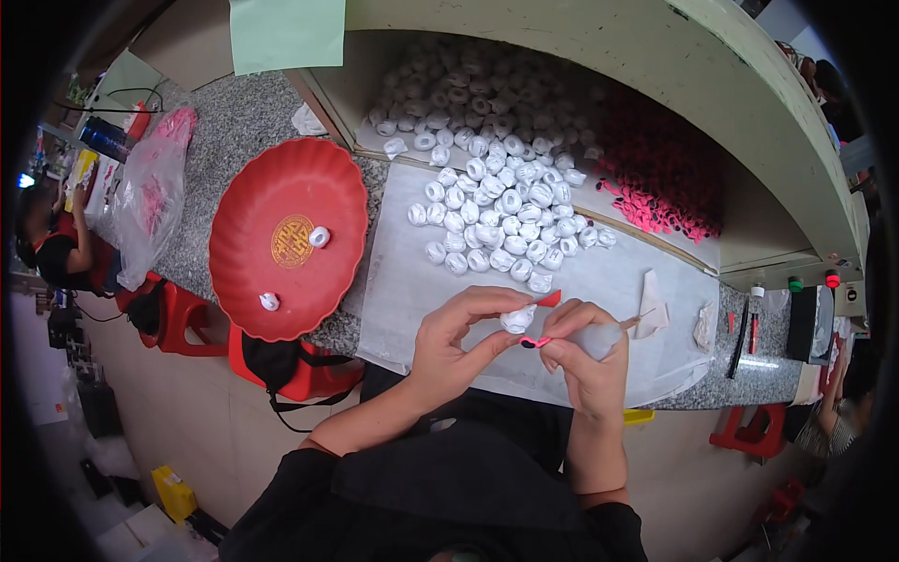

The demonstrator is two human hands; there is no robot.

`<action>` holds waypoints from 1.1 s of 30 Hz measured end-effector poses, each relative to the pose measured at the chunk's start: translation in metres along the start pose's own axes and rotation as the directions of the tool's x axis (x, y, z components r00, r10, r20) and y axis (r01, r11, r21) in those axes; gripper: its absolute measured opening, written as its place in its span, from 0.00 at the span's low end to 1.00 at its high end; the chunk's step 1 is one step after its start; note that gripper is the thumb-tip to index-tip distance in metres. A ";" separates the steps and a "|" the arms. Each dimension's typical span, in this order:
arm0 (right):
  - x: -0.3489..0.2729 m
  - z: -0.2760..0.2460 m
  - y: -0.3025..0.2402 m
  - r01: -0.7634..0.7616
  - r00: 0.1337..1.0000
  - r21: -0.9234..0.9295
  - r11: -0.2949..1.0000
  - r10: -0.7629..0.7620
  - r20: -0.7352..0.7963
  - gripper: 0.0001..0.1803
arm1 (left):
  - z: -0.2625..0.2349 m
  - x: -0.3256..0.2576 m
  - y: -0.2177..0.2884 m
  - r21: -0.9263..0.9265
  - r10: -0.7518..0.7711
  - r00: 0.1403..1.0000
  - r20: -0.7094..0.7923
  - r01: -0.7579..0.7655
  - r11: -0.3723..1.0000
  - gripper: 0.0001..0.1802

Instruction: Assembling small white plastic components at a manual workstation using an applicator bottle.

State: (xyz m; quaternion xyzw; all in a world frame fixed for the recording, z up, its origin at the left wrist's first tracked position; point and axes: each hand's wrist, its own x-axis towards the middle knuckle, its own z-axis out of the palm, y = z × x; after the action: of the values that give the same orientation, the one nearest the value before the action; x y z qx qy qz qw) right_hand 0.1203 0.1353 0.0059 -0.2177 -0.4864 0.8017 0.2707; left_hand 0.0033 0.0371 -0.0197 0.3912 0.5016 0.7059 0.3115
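Note:
My left hand [456,342] pinches a small white ring-shaped piece [517,319] between thumb and fingers, just above the white sheet [618,281] on the counter. My right hand [582,354] meets it from the right, holding a small pink-red part [536,342] at its fingertips and a pale squeeze bottle [604,337] with a red tip [549,299] in its palm. A heap of the same white pieces [496,220] lies on the sheet beyond the hands. A pile of pink-red parts [660,178] sits at the far right under the shelf.
A red scalloped tray [281,201] with two white pieces [319,236] lies on the granite counter to the left. A clear plastic bag [150,201] stands further left, near another person [56,248]. Red stools [183,318] stand below the counter. A shelf board [712,84] overhangs the back.

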 end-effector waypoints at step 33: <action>-0.013 0.004 0.019 0.205 0.978 -0.149 0.967 -0.198 0.057 0.14 | -0.002 -0.007 -0.001 -0.181 0.051 0.991 0.124 -0.028 0.983 0.12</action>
State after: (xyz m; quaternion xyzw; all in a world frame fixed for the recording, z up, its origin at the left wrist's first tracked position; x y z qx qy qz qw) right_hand 0.1236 0.1167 -0.0083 -0.1708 -0.5719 0.7344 0.3231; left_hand 0.0051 0.0304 -0.0231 0.4161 0.4071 0.7275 0.3631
